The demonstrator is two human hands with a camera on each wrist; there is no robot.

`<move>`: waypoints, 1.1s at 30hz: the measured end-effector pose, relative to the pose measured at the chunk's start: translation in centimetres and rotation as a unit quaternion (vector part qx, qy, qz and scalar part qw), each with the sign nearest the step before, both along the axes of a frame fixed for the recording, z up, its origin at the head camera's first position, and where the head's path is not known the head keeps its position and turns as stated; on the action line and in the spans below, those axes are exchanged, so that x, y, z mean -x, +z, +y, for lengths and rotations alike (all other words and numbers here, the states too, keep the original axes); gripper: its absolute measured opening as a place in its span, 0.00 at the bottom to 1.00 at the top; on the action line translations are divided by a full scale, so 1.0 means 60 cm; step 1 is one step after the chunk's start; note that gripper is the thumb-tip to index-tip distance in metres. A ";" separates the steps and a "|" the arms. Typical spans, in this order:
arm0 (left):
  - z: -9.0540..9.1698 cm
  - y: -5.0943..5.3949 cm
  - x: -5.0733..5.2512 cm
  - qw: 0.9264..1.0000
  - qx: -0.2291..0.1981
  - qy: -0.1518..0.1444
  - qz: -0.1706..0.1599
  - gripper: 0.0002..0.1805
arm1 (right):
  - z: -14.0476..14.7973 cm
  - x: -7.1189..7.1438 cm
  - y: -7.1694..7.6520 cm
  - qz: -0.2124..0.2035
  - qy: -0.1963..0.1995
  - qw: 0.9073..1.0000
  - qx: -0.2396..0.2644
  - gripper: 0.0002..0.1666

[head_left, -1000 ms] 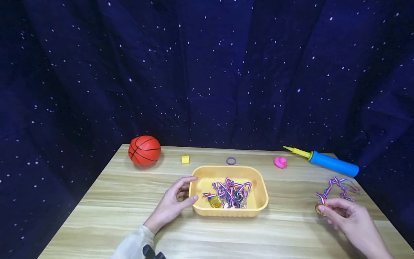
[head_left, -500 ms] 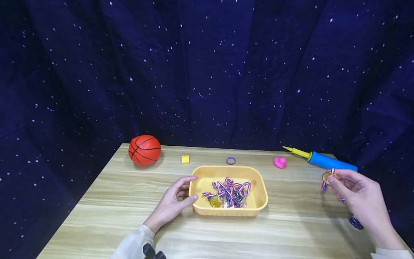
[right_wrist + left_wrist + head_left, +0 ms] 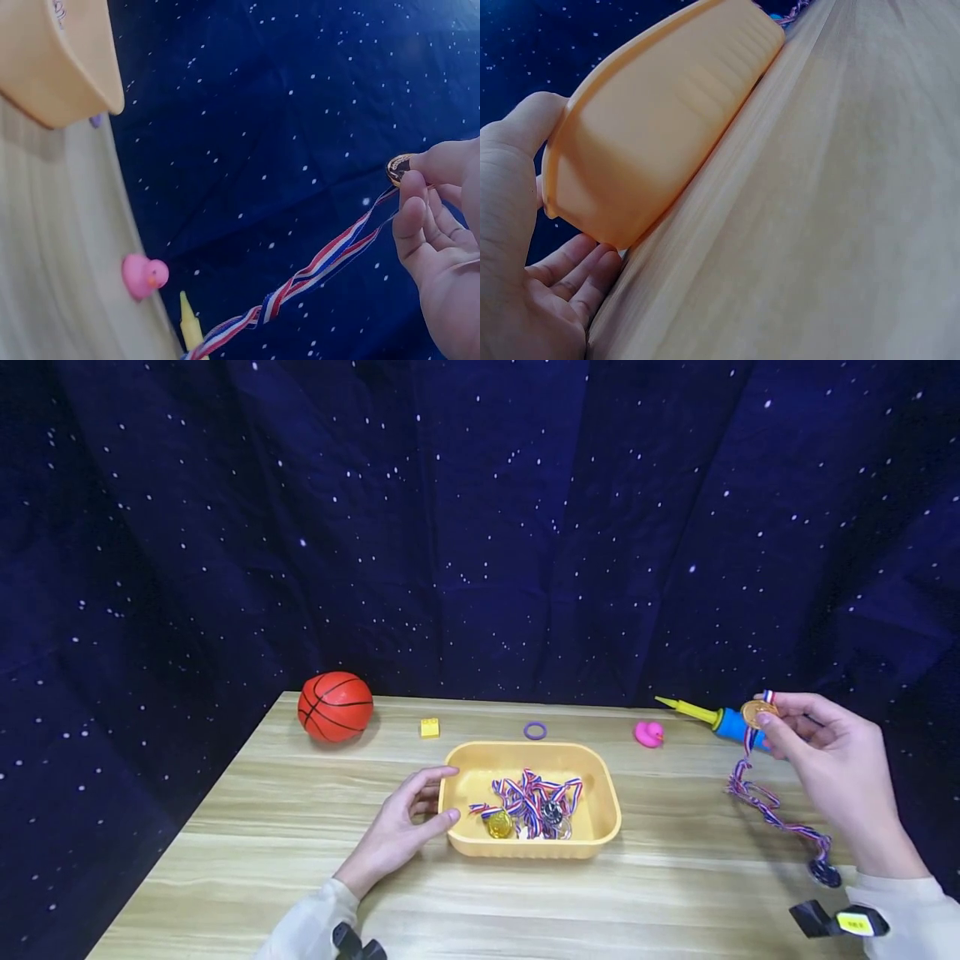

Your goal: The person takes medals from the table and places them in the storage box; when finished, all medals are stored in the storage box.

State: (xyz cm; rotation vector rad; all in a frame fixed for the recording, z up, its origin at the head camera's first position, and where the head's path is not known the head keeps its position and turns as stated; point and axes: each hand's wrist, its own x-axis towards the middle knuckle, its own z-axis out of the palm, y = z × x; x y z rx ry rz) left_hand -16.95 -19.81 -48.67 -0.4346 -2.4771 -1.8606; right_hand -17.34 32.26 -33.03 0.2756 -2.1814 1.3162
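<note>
At its left end, a yellow plastic bin (image 3: 528,850) is held by my left hand (image 3: 397,831), thumb and a fingertip on the rim; in the left wrist view other fingers of the hand (image 3: 536,225) touch the lower corner of the bin (image 3: 667,112). Striped ribbons, a gold medal (image 3: 498,825) and a dark one (image 3: 552,812) lie inside. My right hand (image 3: 847,777) pinches a gold medal (image 3: 757,714) above the table's right side. Its ribbon (image 3: 765,806) hangs tangled down toward a dark medal (image 3: 824,873) near the table. In the right wrist view the pinched medal (image 3: 400,169) shows edge-on.
Along the back of the wooden table (image 3: 300,793) are a red basketball (image 3: 335,707), a yellow block (image 3: 430,727), a purple ring (image 3: 535,730), a pink duck (image 3: 648,734) and a blue and yellow pump (image 3: 697,712), partly behind the right hand. A dark starry curtain hangs behind.
My right hand has lifted the gold medal up and away from the table, drawing the tangled ribbon up with it. The left hand and the bin have stayed in place.
</note>
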 end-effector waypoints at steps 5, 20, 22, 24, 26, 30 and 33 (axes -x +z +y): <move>0.000 0.001 0.000 1.000 0.002 0.000 0.001 0.34 | -0.016 0.010 0.019 0.010 0.013 1.000 0.004 0.13; 0.002 0.000 0.001 1.000 0.004 0.001 0.007 0.33 | -0.074 0.022 0.088 0.062 0.121 0.987 0.091 0.12; 0.003 0.000 0.001 1.000 0.003 0.001 0.008 0.33 | -0.079 0.022 0.097 0.068 0.128 0.985 0.090 0.12; 0.003 0.001 0.002 1.000 0.001 0.001 0.009 0.33 | -0.085 0.023 0.105 0.075 0.128 0.986 0.081 0.12; 0.003 0.000 0.002 1.000 0.000 0.001 0.009 0.34 | -0.092 0.023 0.112 0.078 0.129 0.986 0.076 0.12; 0.002 -0.001 0.002 1.000 0.002 0.005 0.006 0.34 | -0.112 0.026 0.127 0.084 0.142 0.983 0.084 0.12; 0.002 0.000 0.002 1.000 0.002 0.006 0.004 0.34 | -0.130 0.030 0.142 0.094 0.164 0.977 0.100 0.12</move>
